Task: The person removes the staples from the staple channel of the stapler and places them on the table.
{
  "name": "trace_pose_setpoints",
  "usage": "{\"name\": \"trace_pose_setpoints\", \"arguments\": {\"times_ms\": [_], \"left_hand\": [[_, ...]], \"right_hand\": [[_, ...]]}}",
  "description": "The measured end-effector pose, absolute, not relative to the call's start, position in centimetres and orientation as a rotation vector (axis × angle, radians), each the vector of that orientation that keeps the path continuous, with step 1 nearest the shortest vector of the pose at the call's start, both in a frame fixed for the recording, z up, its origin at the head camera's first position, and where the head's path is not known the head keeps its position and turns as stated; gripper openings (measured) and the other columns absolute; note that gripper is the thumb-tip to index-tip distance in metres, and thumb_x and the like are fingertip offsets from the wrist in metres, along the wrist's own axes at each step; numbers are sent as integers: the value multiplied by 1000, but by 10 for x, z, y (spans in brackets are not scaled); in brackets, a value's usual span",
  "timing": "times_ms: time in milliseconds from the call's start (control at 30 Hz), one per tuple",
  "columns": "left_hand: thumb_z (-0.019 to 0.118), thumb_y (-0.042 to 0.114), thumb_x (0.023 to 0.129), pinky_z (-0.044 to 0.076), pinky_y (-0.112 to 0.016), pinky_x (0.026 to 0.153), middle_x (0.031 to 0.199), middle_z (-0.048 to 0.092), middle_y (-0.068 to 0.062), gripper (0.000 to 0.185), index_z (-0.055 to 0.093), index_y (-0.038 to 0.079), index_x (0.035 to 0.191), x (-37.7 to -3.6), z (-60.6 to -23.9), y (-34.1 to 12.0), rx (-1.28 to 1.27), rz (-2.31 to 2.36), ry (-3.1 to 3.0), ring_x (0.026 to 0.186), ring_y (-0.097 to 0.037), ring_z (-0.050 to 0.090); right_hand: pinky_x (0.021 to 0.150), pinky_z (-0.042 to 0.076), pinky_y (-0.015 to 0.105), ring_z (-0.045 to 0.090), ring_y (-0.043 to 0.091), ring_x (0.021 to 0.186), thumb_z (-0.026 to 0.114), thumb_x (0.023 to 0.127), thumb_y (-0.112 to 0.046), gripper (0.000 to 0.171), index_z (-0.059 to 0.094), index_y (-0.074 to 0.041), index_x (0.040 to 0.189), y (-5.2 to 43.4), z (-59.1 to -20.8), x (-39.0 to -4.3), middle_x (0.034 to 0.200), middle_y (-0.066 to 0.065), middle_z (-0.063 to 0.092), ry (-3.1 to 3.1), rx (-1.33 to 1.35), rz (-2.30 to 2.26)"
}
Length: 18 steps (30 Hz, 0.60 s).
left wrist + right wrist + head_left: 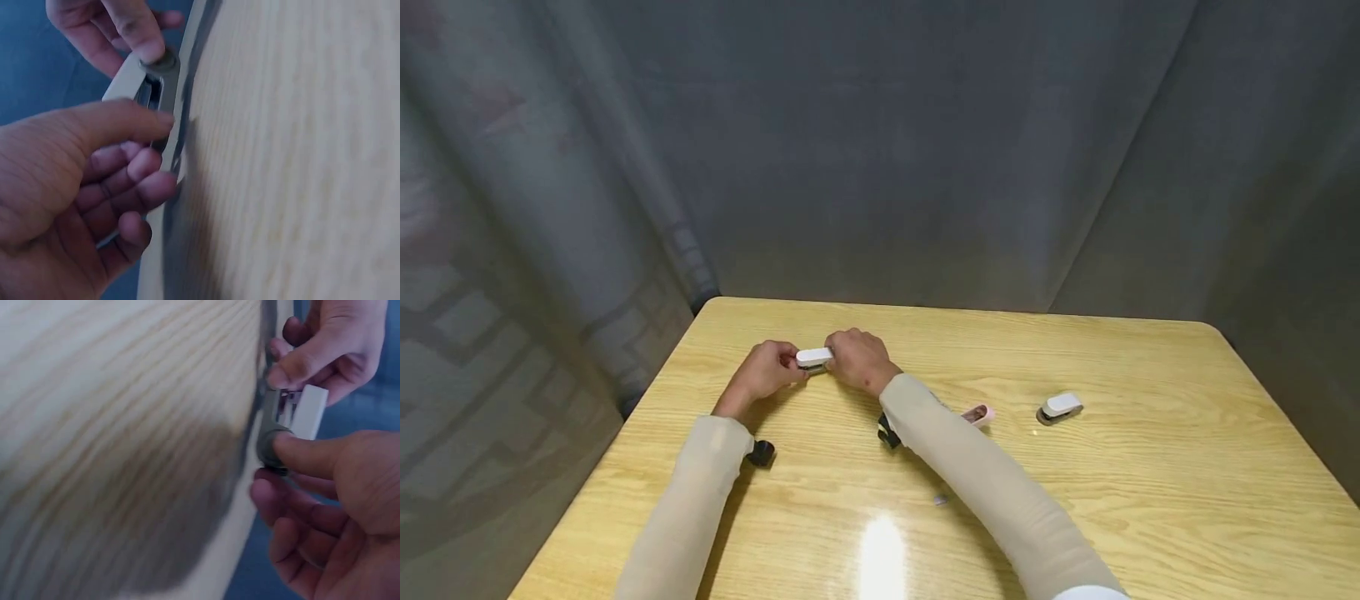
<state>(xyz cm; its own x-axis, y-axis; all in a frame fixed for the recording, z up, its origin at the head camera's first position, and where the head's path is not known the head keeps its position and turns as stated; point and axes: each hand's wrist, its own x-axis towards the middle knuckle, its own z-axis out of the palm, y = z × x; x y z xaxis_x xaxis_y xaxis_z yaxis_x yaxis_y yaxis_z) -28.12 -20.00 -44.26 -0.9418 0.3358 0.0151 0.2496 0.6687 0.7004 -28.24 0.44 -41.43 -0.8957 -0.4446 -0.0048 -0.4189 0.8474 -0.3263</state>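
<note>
The left hand (765,369) pinches one end of a small white stapler (815,358), its thumb and curled fingers closed on the near end, while the right hand (859,358) grips the other end, thumb pressed on the grey rounded tip (the wrist views show this best, though both are blurred). Between the two hands the stapler is held just above the wooden table (1135,500), toward its far left part; the white top and grey base stand a little apart, with a metal strip showing in the gap. Both forearms wear pale beige sleeves (992,492). Near the right forearm a pink stapler (979,414) lies on the table, and further right, well apart from the hands, lies a second white and grey stapler (1060,407). A small black object (761,453) sits by the left sleeve, another black object (888,432) shows partly under the right forearm. Grey curtain (925,150) hangs behind the table.
</note>
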Motion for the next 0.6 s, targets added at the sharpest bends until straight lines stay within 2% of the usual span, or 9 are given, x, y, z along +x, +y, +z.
{"name": "trace_pose_setpoints", "arguments": {"times_ms": [300, 600], "left_hand": [[81, 8, 90, 41, -28, 60, 74, 59, 3, 14, 67, 8, 89, -258, -433, -183, 829, 985, 2605, 64, -12, 49], [83, 8, 85, 42, -26, 58, 71, 58, 9, 15, 69, 11, 86, -234, -431, -148, 1025, 797, 2638, 61, -6, 47]], "right_hand": [[52, 41, 30, 47, 13, 57, 83, 89, -20, 15, 71, -12, 82, 30, -392, -244, 67, -3, 61, 2889, -759, -321], [52, 40, 31, 46, 14, 56, 84, 87, -17, 19, 69, -16, 75, 56, -389, -216, 63, -5, 57, 2876, -754, -285]]}}
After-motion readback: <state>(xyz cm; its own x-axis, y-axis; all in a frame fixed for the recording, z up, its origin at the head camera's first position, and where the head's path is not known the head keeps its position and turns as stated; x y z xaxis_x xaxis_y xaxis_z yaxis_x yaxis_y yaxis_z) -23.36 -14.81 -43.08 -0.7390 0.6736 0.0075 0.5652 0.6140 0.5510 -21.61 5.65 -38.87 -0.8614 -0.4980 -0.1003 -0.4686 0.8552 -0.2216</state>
